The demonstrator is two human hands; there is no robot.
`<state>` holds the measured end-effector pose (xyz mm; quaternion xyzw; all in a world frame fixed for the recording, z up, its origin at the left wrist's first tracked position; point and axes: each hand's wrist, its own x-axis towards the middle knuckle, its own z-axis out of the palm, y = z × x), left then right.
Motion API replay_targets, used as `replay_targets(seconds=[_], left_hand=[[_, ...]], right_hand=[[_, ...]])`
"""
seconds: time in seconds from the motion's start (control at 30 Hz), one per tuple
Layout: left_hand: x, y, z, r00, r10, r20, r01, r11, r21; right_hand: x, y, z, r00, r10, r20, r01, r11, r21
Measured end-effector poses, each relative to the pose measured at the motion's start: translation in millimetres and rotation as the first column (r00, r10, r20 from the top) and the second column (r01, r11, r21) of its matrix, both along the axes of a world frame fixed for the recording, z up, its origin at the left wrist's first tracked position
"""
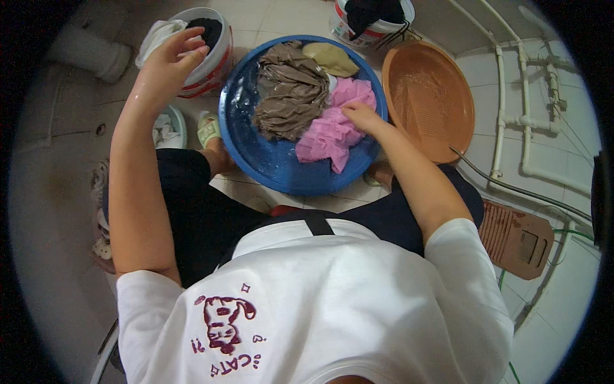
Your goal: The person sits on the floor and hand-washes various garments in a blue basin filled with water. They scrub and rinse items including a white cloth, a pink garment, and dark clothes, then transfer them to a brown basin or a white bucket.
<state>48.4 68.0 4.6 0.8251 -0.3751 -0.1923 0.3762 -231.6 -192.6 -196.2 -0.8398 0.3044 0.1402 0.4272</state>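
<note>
A round blue plastic basin (pixel 249 161) stands on the floor between the knees. Inside it lie a wet, crumpled brown cloth (pixel 292 91), a pink cloth (pixel 331 137) and a yellow-green piece (pixel 332 58) that looks like fabric. My right hand (pixel 363 117) is on the pink cloth, its fingertips bent into the folds. My left hand (pixel 180 55) is raised in front of a white bucket (pixel 208 79), fingers apart and holding nothing. Behind that hand, a white cloth (pixel 160 38) hangs over the bucket's rim, with dark fabric (pixel 208 33) inside.
An orange basin (pixel 431 101) with a ribbed washing surface holds water; a grey hose (pixel 518 189) reaches its rim. A brown washboard (pixel 518 240) lies at right. Another bucket (pixel 355 36) holds black cloth. White pipes (pixel 501 105) run along the wall. A small tub (pixel 178 122) sits by the left foot.
</note>
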Motion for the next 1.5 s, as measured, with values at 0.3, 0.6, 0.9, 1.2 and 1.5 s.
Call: replay_targets(seconds=[0.3, 0.6, 0.9, 1.2, 1.5], left_hand=[[-25.1, -46.4, -13.7, 0.972, -0.232, -0.048, 0.236, 0.960, 0.149], [-36.7, -54.4, -11.1, 0.875, -0.434, 0.215, 0.386, 0.893, 0.234], [-46.8, -45.7, 9.4, 0.835, -0.472, 0.283, 0.383, 0.868, 0.317], [-41.7, -27.5, 16.2, 0.802, -0.480, 0.355, 0.372, 0.867, 0.331], [-45.1, -40.2, 1.1, 0.818, -0.514, 0.258, 0.386, 0.823, 0.418]], right_hand=[[-54.0, 58.0, -78.4, 0.873, 0.287, -0.394, -0.410, 0.869, -0.276], [-48.6, 17.0, -48.6, 0.985, 0.015, -0.170, -0.036, 0.992, -0.124], [-27.5, -22.7, 131.3, 0.765, -0.426, 0.483, 0.312, 0.901, 0.301], [-10.9, -1.1, 316.0, 0.315, -0.297, 0.901, 0.294, 0.934, 0.205], [-19.0, -19.3, 214.4, 0.675, -0.439, 0.593, 0.400, 0.893, 0.206]])
